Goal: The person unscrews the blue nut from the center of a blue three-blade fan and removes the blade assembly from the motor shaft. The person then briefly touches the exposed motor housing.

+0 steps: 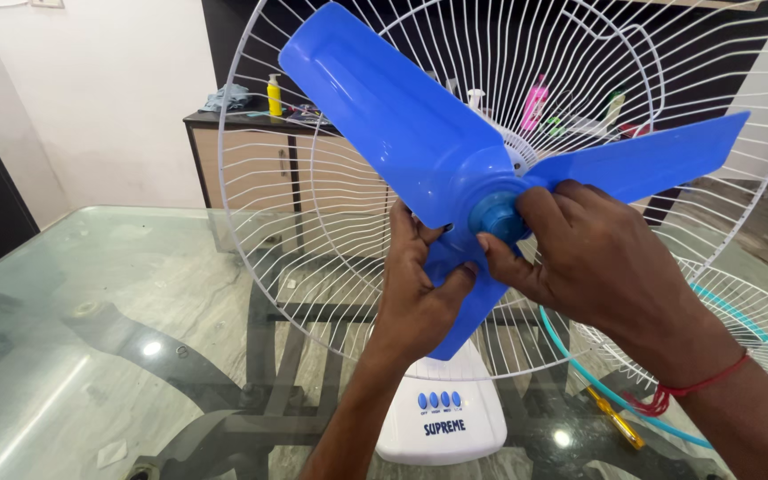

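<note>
Glass table (91, 293) filled the view, w/ the white fan base (442, 418) standing near its front edge. White wire guard (313, 222) rose behind the blue blade (420, 142), mounted mid-guard. Left hand (415, 284) was closed on the lower blade, thumb & fingers pinching it. Right hand (597, 253) gripped the blue hub cap (498, 216), fingertips curled round it. Second guard (757, 329) lay flat toward the right edge; yellow screwdriver (615, 418) beside it.

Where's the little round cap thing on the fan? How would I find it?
Find the white wire cage standing on the glass table. Three blue blades meet at its middle, and there the right hand pinches the cap: small, round, darker blue than the blades.
</note>
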